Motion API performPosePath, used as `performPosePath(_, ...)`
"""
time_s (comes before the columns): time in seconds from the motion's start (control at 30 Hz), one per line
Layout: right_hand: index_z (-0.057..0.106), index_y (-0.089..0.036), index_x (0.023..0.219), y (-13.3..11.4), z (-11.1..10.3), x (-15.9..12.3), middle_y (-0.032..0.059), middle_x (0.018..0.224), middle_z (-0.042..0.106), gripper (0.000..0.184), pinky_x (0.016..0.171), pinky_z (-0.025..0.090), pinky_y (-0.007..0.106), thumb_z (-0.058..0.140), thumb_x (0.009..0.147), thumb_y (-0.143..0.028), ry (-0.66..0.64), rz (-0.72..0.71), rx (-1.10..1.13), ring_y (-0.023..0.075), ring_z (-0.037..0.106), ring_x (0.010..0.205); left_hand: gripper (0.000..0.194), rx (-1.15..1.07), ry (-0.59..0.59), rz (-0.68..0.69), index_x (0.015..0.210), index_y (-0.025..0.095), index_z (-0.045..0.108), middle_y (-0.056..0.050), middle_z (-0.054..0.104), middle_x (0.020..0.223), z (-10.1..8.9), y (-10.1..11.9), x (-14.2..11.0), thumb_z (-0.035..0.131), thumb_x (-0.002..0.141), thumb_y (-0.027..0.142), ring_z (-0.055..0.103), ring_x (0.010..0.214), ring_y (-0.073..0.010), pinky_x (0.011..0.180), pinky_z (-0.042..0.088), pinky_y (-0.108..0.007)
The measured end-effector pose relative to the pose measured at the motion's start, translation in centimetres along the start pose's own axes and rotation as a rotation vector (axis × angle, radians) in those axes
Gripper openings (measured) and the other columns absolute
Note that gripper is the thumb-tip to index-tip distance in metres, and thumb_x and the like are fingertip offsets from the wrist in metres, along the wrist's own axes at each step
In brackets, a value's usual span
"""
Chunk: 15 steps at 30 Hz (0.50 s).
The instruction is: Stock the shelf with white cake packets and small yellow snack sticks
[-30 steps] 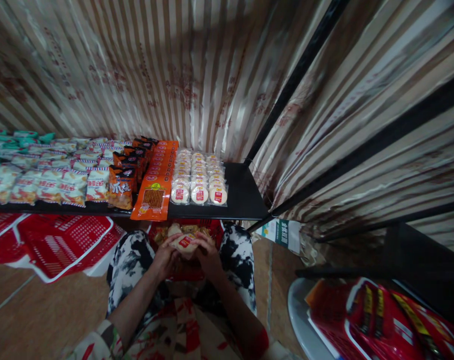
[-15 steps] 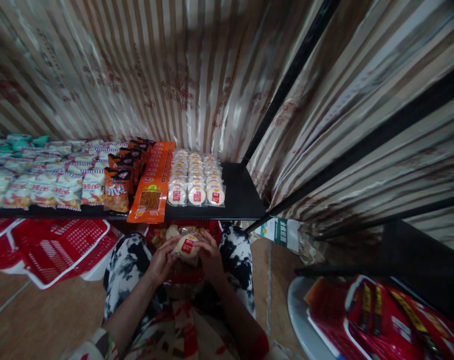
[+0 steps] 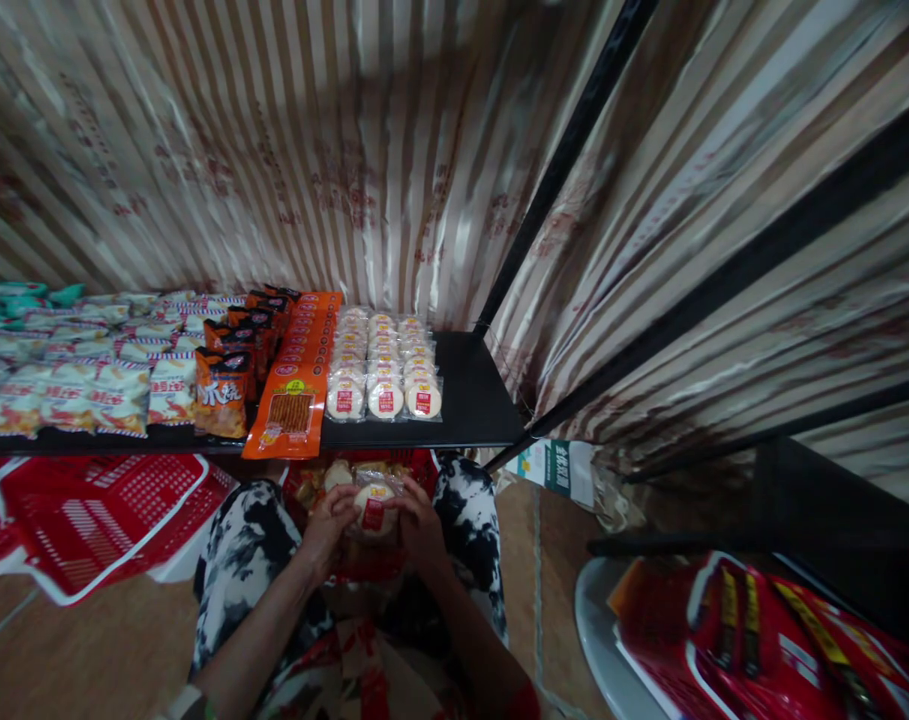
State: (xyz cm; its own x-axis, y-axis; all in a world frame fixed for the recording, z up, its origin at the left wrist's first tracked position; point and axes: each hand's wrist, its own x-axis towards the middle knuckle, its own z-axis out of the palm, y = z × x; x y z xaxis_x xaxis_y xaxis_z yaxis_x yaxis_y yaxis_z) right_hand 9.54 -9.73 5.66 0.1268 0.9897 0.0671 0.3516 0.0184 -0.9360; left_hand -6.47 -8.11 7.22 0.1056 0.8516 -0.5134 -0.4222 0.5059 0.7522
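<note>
My left hand and my right hand together grip one round pale bun in a clear wrapper with a red label, held above my lap. Just beyond it sits a red basket with more wrapped buns between my knees. On the black shelf in front, three rows of the same wrapped buns lie side by side.
Left of the buns lie orange snack packets, dark orange bags and several white and teal packets. Red baskets rest on the floor at left. A striped curtain hangs behind. Red bags lie at lower right.
Both hands kept hold of the bun and turned it so its red label now faces me upright. The view shifted slightly left and down.
</note>
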Motion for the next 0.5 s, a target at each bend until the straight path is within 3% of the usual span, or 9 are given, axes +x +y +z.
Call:
performPosePath(0.2, 0.072, -0.024, 0.079, -0.1, -0.2, 0.3, 0.0067, 0.121, 0.059, 0.027, 0.100, 0.039, 0.037, 0.046, 0.079, -0.021, 0.068, -0.003, 0.059, 0.0204, 0.053, 0.114, 0.040, 0.003, 0.059, 0.083, 0.079, 0.019, 0.052, 0.000, 0.066, 0.077, 1.0, 0.4, 0.2, 0.077, 0.049, 0.026, 0.062, 0.063, -0.0143, 0.060, 0.047, -0.024)
performPosePath(0.5, 0.068, -0.022, 0.086, -2.1, -0.4, 2.1, 0.0043, 0.093, 0.065, 0.019, 0.082, 0.049, 0.027, 0.051, 0.079, -0.022, 0.093, -0.121, 0.074, 0.0160, 0.062, 0.091, 0.031, 0.090, 0.115, 0.252, 0.076, 0.017, 0.054, -0.001, 0.065, 0.080, 3.1, 2.1, 0.8, 0.070, 0.052, 0.027, 0.063, 0.078, -0.0157, 0.068, 0.048, -0.025)
